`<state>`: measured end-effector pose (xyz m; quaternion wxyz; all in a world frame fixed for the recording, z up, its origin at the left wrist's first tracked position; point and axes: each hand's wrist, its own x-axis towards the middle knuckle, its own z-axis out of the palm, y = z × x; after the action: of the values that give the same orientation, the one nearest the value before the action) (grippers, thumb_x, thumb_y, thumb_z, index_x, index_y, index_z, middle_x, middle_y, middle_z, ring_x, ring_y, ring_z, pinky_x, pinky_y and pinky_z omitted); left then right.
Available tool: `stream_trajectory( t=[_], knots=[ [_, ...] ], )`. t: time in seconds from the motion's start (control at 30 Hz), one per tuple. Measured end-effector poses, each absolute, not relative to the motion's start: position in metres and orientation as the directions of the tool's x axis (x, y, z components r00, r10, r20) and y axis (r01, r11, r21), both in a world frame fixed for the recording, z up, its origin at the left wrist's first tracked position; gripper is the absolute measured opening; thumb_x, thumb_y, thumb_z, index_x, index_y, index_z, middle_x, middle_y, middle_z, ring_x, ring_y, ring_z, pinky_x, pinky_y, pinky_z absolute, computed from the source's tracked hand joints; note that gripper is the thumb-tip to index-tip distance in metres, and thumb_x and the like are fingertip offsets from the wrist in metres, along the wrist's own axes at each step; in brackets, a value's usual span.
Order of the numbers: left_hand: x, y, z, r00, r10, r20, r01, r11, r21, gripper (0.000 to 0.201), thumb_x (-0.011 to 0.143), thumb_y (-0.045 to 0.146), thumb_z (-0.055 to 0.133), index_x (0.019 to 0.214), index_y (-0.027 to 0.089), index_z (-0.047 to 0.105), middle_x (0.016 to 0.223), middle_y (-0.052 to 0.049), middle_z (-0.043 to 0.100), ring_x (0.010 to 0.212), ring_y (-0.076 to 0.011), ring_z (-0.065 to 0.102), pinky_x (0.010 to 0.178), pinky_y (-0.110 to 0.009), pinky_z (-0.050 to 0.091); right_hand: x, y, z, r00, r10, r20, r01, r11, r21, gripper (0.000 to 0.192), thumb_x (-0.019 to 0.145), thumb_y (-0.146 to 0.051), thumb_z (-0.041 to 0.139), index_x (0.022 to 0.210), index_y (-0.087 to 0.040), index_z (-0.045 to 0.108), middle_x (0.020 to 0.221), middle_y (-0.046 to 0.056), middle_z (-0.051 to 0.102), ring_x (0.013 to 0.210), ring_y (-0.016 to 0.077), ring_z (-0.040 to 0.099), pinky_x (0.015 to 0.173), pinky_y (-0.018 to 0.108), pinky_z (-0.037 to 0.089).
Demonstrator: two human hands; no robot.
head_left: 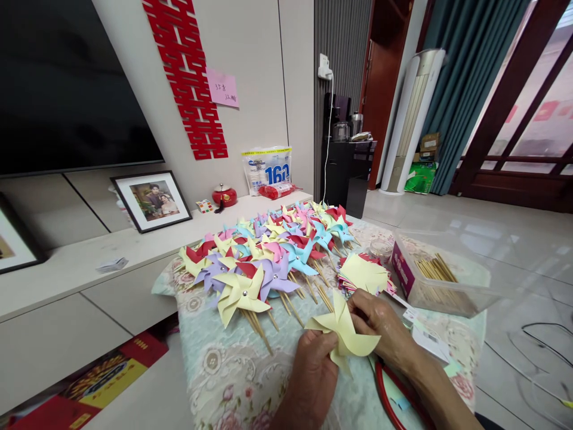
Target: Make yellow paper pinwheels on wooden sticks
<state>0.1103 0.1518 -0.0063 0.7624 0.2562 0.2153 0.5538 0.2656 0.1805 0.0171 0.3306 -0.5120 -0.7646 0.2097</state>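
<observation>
A pale yellow paper pinwheel [345,335] is held low over the front of the table, its blades folded toward the middle. My left hand [310,377] pinches it from the left, the thumb pressed near its centre. From the right, my right hand [380,322] grips the pinwheel's edge with curled fingers, partly hidden behind a blade. Beyond my hands lies a stack of coloured paper sheets [363,273], a yellow one on top. Many finished pinwheels [245,293] on wooden sticks are heaped to the left, in yellow, purple, blue, pink and red.
A clear plastic box [461,297] of wooden sticks [436,269] stands at the right of the floral tablecloth [237,382]. Red scissors-like handles [385,397] lie under my right forearm, beside a small white box [430,343]. A low cabinet [152,254] with a photo frame [152,202] runs behind.
</observation>
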Motion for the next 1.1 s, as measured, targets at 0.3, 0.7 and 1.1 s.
stream_trajectory(
  t=[0.3,0.7,1.1],
  knots=[
    [0.109,0.15,-0.003,0.272,0.96,-0.068,-0.715,0.249,0.654,0.013,0.073,0.033,0.073,0.074,0.021,0.076,0.087,-0.007,0.076,0.095,-0.0267,0.066,0.085,-0.035,0.051,0.273,0.179,0.018,-0.123,0.956,0.265,0.501,0.29,-0.816,0.022,0.094,-0.032,0.051,0.075,-0.021,0.054,0.069,-0.001,0.057,0.064,0.0153,0.05,0.06,0.027,0.039],
    [0.106,0.159,-0.006,-0.13,0.954,-0.271,-0.528,0.165,0.833,0.023,0.061,0.03,0.077,0.077,0.013,0.076,0.067,-0.004,0.073,0.06,-0.0174,0.062,0.059,-0.027,0.047,0.273,0.15,0.044,0.0,0.982,0.19,0.172,0.187,-0.967,0.026,0.084,-0.044,0.07,0.077,-0.021,0.06,0.062,-0.002,0.056,0.056,0.013,0.051,0.051,0.025,0.041],
    [0.11,0.159,-0.006,-0.125,0.983,-0.136,-0.415,0.072,0.907,0.019,0.066,0.024,0.069,0.079,0.016,0.079,0.071,-0.002,0.075,0.072,-0.0231,0.07,0.07,-0.03,0.054,0.247,0.146,0.039,-0.262,0.853,0.452,0.536,0.518,-0.666,0.023,0.098,-0.023,0.051,0.079,-0.024,0.064,0.098,0.007,0.065,0.099,0.024,0.058,0.087,0.038,0.046]
  ],
)
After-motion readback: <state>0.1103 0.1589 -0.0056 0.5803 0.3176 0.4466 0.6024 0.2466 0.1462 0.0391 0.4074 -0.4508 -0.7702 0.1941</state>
